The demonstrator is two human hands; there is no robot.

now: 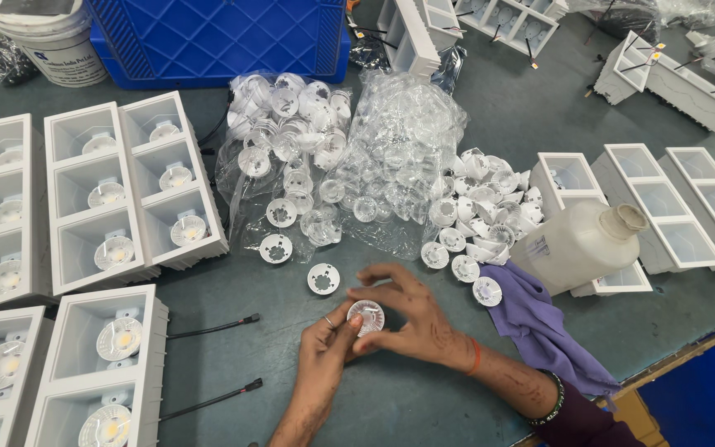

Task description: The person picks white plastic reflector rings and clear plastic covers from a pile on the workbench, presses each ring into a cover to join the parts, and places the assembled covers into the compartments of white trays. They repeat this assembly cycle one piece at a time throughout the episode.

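Note:
Both hands meet over the grey table near the front edge, gripping one small round white reflector cup with a clear lens (366, 315). My left hand (321, 348) pinches its left side with thumb and finger. My right hand (411, 319) curls over its right side from above. Another white reflector cup (323, 278) lies loose on the table just above the hands. A pile of white reflector cups (477, 211) lies to the upper right, and clear bags of lenses and cups (349, 165) sit behind.
White square multi-cell light housings (134, 194) with fitted parts fill the left side; empty housings (664, 207) lie at right. A white plastic jug (581, 244) lies on its side over a purple cloth (539, 323). A blue crate (217, 37) and white bucket (47, 41) stand behind. Two black cables (208, 329) trail from the left housings.

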